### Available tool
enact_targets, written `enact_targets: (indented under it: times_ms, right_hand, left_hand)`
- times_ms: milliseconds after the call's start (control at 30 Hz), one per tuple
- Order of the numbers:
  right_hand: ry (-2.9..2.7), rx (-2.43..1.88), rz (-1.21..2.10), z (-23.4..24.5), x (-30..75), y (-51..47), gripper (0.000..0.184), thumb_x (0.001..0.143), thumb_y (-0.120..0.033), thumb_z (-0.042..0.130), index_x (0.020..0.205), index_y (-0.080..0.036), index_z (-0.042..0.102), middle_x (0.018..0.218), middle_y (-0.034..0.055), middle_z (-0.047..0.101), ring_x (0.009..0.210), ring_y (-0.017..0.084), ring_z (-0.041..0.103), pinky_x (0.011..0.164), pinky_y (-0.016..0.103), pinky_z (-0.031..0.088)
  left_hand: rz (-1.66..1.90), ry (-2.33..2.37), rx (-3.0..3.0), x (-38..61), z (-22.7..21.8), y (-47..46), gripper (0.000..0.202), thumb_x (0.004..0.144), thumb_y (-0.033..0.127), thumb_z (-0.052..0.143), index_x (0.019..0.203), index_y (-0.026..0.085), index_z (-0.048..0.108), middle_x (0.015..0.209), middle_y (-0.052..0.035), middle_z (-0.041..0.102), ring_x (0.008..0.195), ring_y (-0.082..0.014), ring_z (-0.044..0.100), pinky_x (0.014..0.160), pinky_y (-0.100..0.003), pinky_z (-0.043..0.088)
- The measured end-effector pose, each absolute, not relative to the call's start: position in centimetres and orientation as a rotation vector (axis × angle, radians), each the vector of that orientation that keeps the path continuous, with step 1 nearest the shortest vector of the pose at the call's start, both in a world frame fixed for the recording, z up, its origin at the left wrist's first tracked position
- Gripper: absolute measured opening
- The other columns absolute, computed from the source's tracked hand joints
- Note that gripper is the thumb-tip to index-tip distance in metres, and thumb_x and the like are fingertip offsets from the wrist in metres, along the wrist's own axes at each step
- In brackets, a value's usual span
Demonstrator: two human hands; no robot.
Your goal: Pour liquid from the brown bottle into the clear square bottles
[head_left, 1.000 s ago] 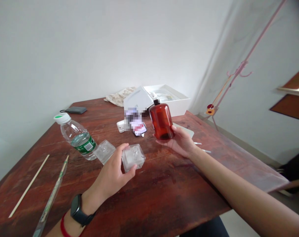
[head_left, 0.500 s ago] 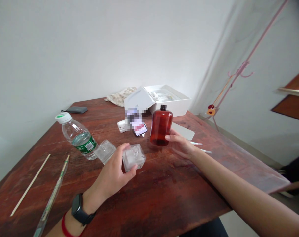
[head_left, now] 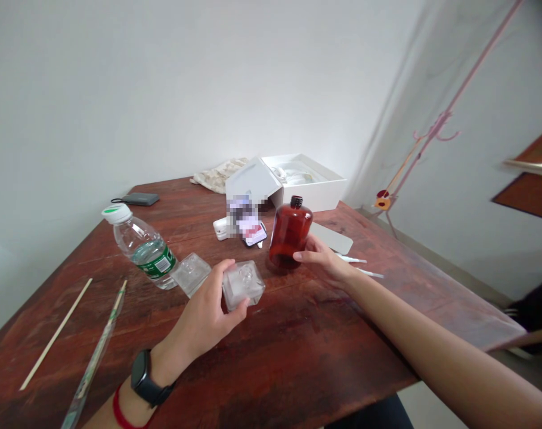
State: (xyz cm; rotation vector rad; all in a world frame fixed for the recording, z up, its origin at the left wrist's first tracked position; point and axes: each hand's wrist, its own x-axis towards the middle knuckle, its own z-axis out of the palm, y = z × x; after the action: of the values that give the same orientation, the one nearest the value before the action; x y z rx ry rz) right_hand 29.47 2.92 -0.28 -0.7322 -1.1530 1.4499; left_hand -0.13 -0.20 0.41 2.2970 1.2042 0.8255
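On a reddish-brown wooden table [head_left: 271, 357], the left hand [head_left: 208, 307] grips a clear square container [head_left: 244, 286]; to its right, the right hand [head_left: 322, 259] grasps a capless amber bottle [head_left: 291, 235], slightly tilted, in front of an open white box [head_left: 315, 195]; a green-labelled water bottle [head_left: 153, 259] stands at left
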Motion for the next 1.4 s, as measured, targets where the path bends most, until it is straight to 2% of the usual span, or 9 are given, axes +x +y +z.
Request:
enact_targets:
  times_ms: [333,567,733,833,900,1033,1167,1267,1400]
  right_hand:
    - [-1.144,-0.717,1.478,0.0,29.3,2.8,0.057,0.074,-0.022,0.089,0.128,-0.024,0.070,0.118,0.0069,0.082,0.106,0.026,0.075,0.097,0.040,0.056]
    - [-1.106,-0.719,1.470,-0.1,29.3,2.7,0.070,0.075,-0.021,0.089,0.139,-0.030,0.061,0.123,0.0056,0.080,0.107,0.026,0.076,0.096,0.041,0.056]
    - [-1.027,-0.724,1.487,-0.2,29.4,2.7,0.060,0.075,-0.024,0.090,0.130,-0.028,0.067,0.122,0.0045,0.080,0.108,0.024,0.075,0.098,0.039,0.056]
    - [-0.973,-0.695,1.534,-0.6,29.5,2.9,0.053,0.075,-0.032,0.092,0.123,-0.025,0.071,0.120,0.0054,0.081,0.105,0.024,0.076,0.099,0.039,0.057]
    - [-0.935,-0.684,1.549,-0.8,29.5,3.1,0.052,0.078,-0.045,0.091,0.121,-0.023,0.073,0.120,0.0066,0.081,0.106,0.026,0.077,0.100,0.040,0.058]
    - [-0.847,-0.676,1.504,-0.9,29.6,3.5,0.057,0.083,-0.066,0.079,0.124,-0.026,0.073,0.122,0.0056,0.081,0.112,0.027,0.076,0.103,0.043,0.060]
    - [-0.778,-0.685,1.486,-0.4,29.7,3.6,0.059,0.085,-0.075,0.071,0.120,-0.028,0.075,0.119,0.0050,0.082,0.110,0.029,0.077,0.101,0.048,0.062]
    - [-0.790,-0.719,1.496,0.1,29.7,3.4,0.068,0.085,-0.083,0.062,0.118,-0.025,0.075,0.111,0.0092,0.083,0.106,0.032,0.079,0.096,0.051,0.063]
    - [-0.793,-0.734,1.469,0.5,29.5,3.3,0.066,0.090,-0.080,0.058,0.118,-0.023,0.075,0.106,0.0107,0.084,0.098,0.031,0.080,0.093,0.050,0.064]
  left_hand:
    - [0.809,1.220,2.294,0.0,0.4,-0.2,0.062,0.093,0.036,0.066,0.146,0.016,0.041,0.142,-0.0208,0.062,0.133,-0.0368,0.062,0.114,-0.058,0.050]
    - [0.799,1.219,2.290,-0.1,0.5,-0.3,0.061,0.094,0.035,0.066,0.146,0.017,0.040,0.143,-0.0213,0.062,0.133,-0.0367,0.062,0.115,-0.058,0.049]
    - [0.795,1.221,2.283,-0.1,0.4,-0.3,0.062,0.094,0.037,0.066,0.147,0.016,0.040,0.143,-0.0214,0.061,0.134,-0.0370,0.062,0.115,-0.058,0.049]
    - [0.808,1.220,2.285,-0.1,0.2,-0.3,0.063,0.093,0.036,0.066,0.147,0.016,0.040,0.144,-0.0210,0.061,0.134,-0.0367,0.062,0.115,-0.057,0.049]
    - [0.822,1.218,2.281,-0.1,0.2,-0.3,0.064,0.093,0.037,0.067,0.148,0.017,0.040,0.144,-0.0204,0.062,0.134,-0.0365,0.062,0.115,-0.056,0.049]
    - [0.837,1.218,2.279,-0.1,0.2,-0.2,0.064,0.092,0.036,0.068,0.147,0.017,0.042,0.142,-0.0199,0.063,0.133,-0.0366,0.063,0.115,-0.056,0.050]
    - [0.835,1.218,2.287,-0.1,0.2,-0.2,0.064,0.092,0.036,0.067,0.147,0.017,0.042,0.142,-0.0200,0.063,0.133,-0.0371,0.063,0.115,-0.057,0.049]
    - [0.826,1.218,2.291,-0.1,0.2,-0.2,0.064,0.092,0.037,0.067,0.148,0.016,0.041,0.143,-0.0204,0.062,0.134,-0.0371,0.062,0.115,-0.057,0.049]
    - [0.809,1.214,2.298,-0.2,0.1,-0.1,0.065,0.094,0.037,0.065,0.149,0.017,0.038,0.145,-0.0209,0.061,0.135,-0.0367,0.061,0.116,-0.057,0.048]
